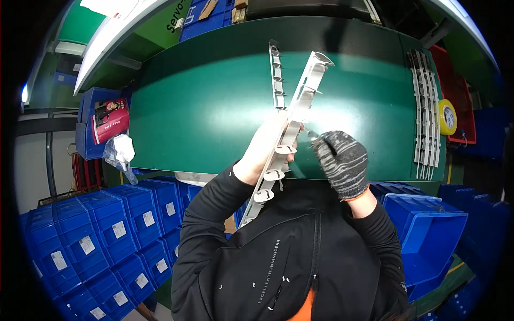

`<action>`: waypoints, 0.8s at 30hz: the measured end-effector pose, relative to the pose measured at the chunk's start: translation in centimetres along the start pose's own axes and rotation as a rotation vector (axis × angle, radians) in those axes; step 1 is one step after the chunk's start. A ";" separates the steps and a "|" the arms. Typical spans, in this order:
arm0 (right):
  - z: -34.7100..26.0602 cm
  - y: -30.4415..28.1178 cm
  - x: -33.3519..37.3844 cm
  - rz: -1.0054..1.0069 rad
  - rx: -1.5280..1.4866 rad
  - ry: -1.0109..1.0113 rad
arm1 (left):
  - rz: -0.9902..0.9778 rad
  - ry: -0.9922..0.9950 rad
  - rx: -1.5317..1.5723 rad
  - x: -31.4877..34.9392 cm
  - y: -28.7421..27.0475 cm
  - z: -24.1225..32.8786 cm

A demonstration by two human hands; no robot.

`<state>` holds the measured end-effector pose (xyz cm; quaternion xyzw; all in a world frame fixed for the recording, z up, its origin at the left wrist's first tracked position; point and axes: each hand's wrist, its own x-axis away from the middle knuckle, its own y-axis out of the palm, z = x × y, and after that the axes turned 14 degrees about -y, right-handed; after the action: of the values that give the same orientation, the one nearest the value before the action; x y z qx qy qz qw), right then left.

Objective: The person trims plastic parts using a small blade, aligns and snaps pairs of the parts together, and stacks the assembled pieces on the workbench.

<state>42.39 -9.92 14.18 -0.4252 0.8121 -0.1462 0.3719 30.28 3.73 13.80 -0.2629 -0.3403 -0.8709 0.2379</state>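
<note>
My left hand (261, 147), bare, is wrapped round the middle of a long white channel-like strip (304, 96). The strip slants from near my body up over the table, with several curved tabs along its length. Just right of the strip is my right hand (344, 163), in a grey-and-black knit glove with its fingers pinched together. A small shiny piece (312, 135) shows at the fingertips, too small to name. Beyond my left hand, a second narrow strip (277, 77) with similar tabs and a dark far end lies on the green table (198, 107).
Several similar strips (426, 117) lie side by side at the table's right edge, beside a yellow tape roll (447, 117) and a red bin (465, 96). At left, a blue box (88, 128) holds a red package (111, 120). Blue bins (101, 230) stack lower left; another blue bin (433, 235) stands lower right.
</note>
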 end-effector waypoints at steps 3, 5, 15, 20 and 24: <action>0.6 -1.1 -0.4 0.021 -0.031 0.094 | -0.029 0.003 -0.064 0.3 -0.4 0.0; 0.5 -1.1 -0.4 0.044 -0.050 0.067 | -0.017 -0.052 -0.030 0.2 -0.4 0.1; -0.8 0.5 0.0 -0.120 -0.039 0.030 | -0.089 -0.059 0.019 0.0 -1.1 -0.1; -0.7 0.5 0.1 -0.156 -0.017 0.045 | -0.113 -0.026 0.038 0.0 -1.2 -0.3; -0.8 0.6 0.2 -0.120 0.004 0.017 | -0.121 -0.040 0.053 0.0 -1.0 -0.5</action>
<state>41.33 -9.75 14.30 -0.4710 0.7881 -0.1736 0.3562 29.53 4.06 12.99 -0.2527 -0.3833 -0.8689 0.1849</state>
